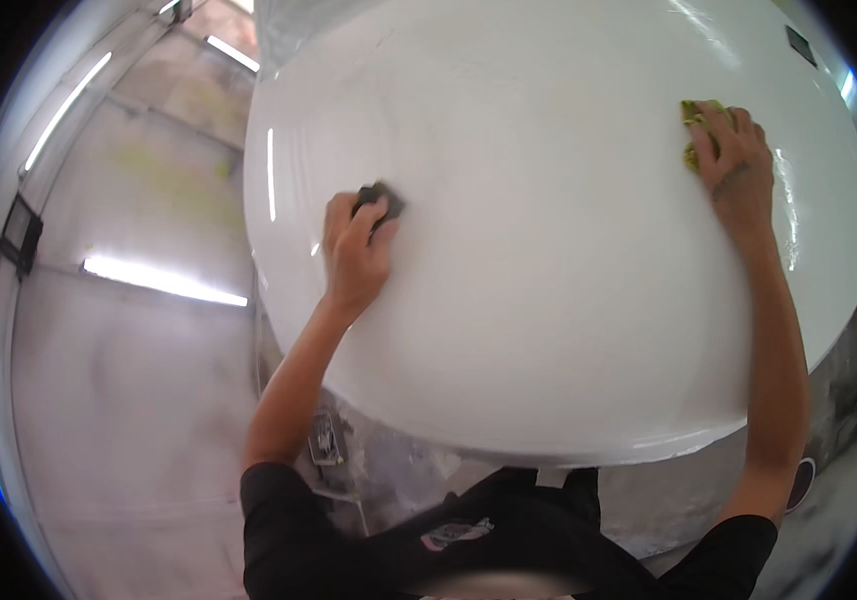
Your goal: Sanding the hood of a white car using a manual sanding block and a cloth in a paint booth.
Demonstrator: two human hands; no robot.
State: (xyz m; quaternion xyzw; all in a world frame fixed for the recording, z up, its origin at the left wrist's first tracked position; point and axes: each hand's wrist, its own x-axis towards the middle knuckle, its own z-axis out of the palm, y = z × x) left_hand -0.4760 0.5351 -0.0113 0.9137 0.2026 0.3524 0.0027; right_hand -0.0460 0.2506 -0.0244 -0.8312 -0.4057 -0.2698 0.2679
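Note:
A large glossy white curved panel point(558, 280) spans the middle of the head view, reflecting the lights. My left hand point(358, 250) grips a small dark block point(383, 200) against the panel's left part, its fingers wrapped round it; the block is slightly blurred. Near the upper right of the panel, my right hand point(738, 170) holds a crumpled yellow-green cloth or pad point(696, 112) on the white surface, fingers over it, partly hiding it. Both forearms reach up from the lower edge.
A wall with long light strips point(163, 280) and a dark fitting point(21, 230) fills the left side. Greyish sheeting point(398, 450) and metal parts point(326, 440) show below the panel's near edge. A small dark rectangle point(800, 45) appears near the panel's far right edge.

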